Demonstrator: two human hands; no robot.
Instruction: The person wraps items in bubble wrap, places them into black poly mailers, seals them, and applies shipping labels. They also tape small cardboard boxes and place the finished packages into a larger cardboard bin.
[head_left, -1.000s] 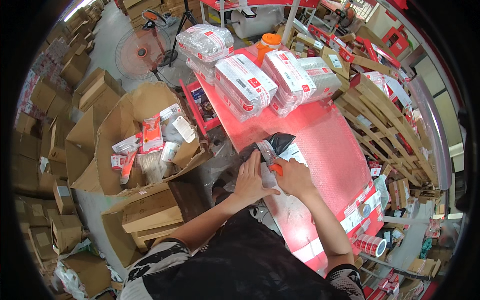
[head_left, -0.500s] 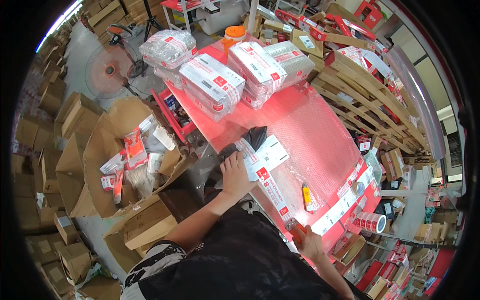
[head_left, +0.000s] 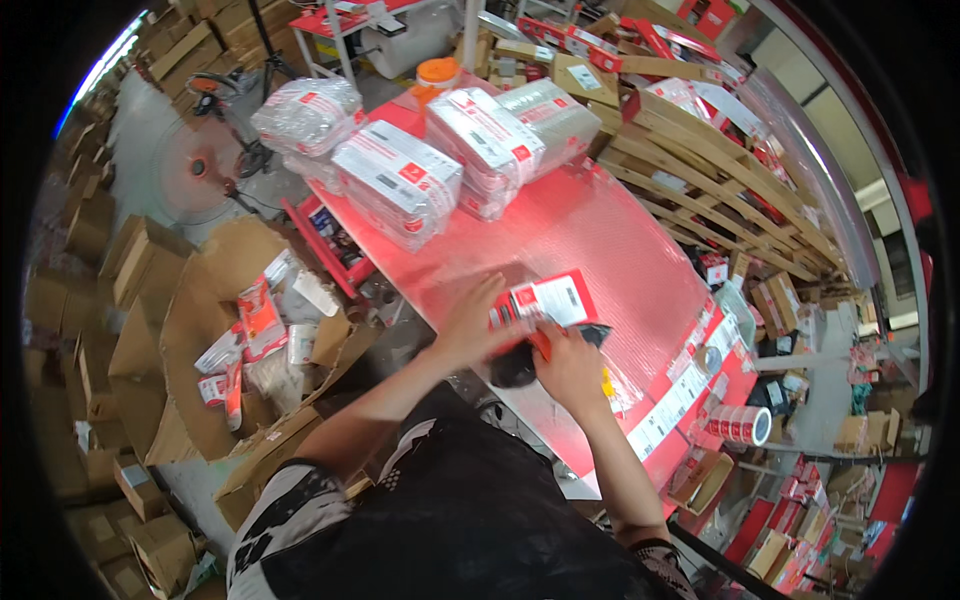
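Left hand point(head_left: 468, 325) lies open; right hand point(head_left: 570, 365) grips an orange plastic handle point(head_left: 541, 345); glossy black plastic parcel point(head_left: 513, 368) sits at the left edge of the red table point(head_left: 428, 268); even pressure should limit wrinkles.

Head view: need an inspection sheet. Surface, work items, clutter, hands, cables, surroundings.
surface: red table, clear bubble sheet over part of it
work items: black package, partly hidden by the right hand; flat red-and-white item just beyond, whether attached unclear
clutter: bubble-wrapped parcels and orange-lidded tub toward the far end; yellow item by the right hand; tape rolls near the right edge
left hand: blurred, fingers extended, contact unclear
right hand: closed on orange tool
cables: none clearly made out
surroundings: fan and open carton of mixed packets left; wooden slats right
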